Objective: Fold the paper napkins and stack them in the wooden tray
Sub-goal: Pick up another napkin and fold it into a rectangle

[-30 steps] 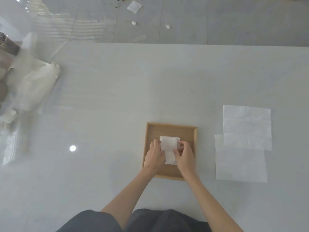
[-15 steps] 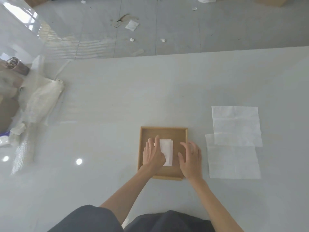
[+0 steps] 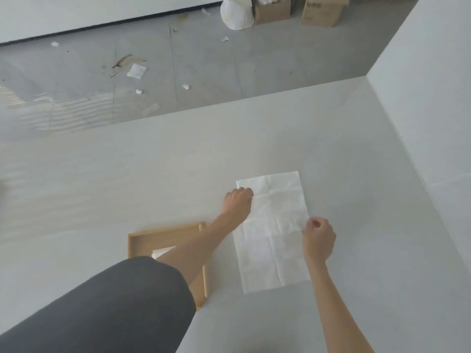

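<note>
Two flat white paper napkins (image 3: 272, 240) lie overlapping on the pale grey table (image 3: 102, 187), just right of the square light-wood tray (image 3: 165, 231) — a folded white napkin (image 3: 163, 251) sits inside it, half hidden under the forearm. The left hand (image 3: 238, 203) curls its fingers, pinching the far sheet's left edge; the right hand (image 3: 318, 238) pinches its right edge.

Dark grey short sleeve (image 3: 122, 301) on the left arm, bare forearms, bare hands
</note>
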The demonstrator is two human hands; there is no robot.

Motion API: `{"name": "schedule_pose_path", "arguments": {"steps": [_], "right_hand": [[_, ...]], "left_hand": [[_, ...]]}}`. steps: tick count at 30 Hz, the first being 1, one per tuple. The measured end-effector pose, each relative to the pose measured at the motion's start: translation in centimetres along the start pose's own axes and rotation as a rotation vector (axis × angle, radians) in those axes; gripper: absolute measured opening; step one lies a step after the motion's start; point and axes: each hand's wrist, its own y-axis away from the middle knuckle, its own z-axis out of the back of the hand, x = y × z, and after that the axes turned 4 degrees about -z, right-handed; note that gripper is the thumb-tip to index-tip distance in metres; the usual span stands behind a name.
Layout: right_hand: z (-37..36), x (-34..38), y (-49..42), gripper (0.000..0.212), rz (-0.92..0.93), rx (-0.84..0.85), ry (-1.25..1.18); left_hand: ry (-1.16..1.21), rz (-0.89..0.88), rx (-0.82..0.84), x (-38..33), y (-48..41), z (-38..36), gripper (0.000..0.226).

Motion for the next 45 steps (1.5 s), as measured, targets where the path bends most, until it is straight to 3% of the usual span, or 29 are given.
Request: {"name": "schedule_pose_path", "arguments": {"steps": [4, 10, 16, 21, 24, 27, 30, 32, 33, 35, 38, 41, 45], "right_hand": [[-1.8, 0.0, -1.8, 0.032, -0.05, 0.041, 0.163], [-4.3, 0.2, -1.6, 0.017, -0.019, -0.019, 0.235], [-3.6, 0.3, -1.3, 0.012, 0.06, -0.095, 0.233], [-0.6, 1.2, -0.7, 0.011, 0.078, -0.057, 0.142], [3.1, 3.1, -0.5, 0.013, 0.123, 0.081, -0.129], [8.6, 5.6, -1.0, 0.028, 0.159, 0.285, -0.589], [10.3, 7.9, -0.5, 0.064, 0.093, 0.705, -0.819], [9.0, 8.7, 1.6, 0.061, 0.014, 0.923, -0.748], [7.5, 9.8, 4.3, 0.049, 0.061, 1.006, -0.668], [5.4, 10.1, 6.4, 0.027, 0.122, 1.033, -0.572], [3.0, 11.0, 11.2, 0.018, 0.186, 1.064, -0.526], [1.4, 13.4, 16.6, 0.031, 0.332, 1.117, -0.525], [1.3, 17.5, 22.0, 0.047, 0.28, 1.345, -0.584]], "left_hand": [[-0.023, -0.01, -0.015, -1.5, -5.7, -1.1, 0.031], [-0.074, 0.018, 0.017, -2.4, -9.2, -3.3, 0.048], [-0.153, 0.056, 0.156, -3.8, -11.0, -3.7, 0.028], [0.06, 0.008, 0.199, -4.0, -10.3, -1.6, 0.022], [0.408, -0.028, 0.207, -4.6, -7.8, 2.7, 0.013], [0.799, -0.015, 0.199, -5.2, -3.9, 8.5, 0.027], [1.095, -0.033, 0.115, -4.6, 1.6, 13.7, 0.042], [1.222, -0.003, 0.053, -3.3, 5.6, 15.6, 0.038], [1.272, 0.002, -0.021, -1.3, 8.9, 17.1, 0.035], [1.348, 0.044, -0.029, 0.3, 11.9, 17.4, 0.034], [1.368, 0.133, -0.102, 3.7, 17.8, 17.9, 0.031], [1.38, 0.24, -0.22, 7.7, 23.6, 19.4, 0.034], [1.492, 0.119, -0.285, 11.7, 29.0, 21.9, 0.025]]}}
